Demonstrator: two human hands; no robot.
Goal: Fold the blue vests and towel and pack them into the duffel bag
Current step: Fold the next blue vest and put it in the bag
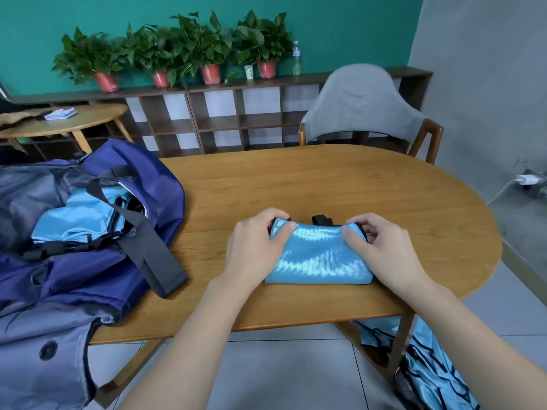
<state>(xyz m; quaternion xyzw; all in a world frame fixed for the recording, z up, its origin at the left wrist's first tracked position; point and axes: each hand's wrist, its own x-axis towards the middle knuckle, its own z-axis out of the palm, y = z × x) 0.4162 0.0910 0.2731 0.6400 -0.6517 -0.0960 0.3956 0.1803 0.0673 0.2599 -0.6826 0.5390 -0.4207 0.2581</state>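
Head view: hands (254,247) perhaps hide vest (319,258) corners.

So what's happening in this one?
A person is folding a shiny light-blue vest on the oval wooden table. The left hand and the right hand each pinch a far corner of the folded bundle. The open navy duffel bag beside it already holds light-blue fabric.

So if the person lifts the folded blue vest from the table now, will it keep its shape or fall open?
The folded blue vest is thin, shiny fabric, so it is probably floppy and slippery, and likely light. It may unfold unless both ends stay held, as the left hand and right hand grip them now. Its black strap might dangle.
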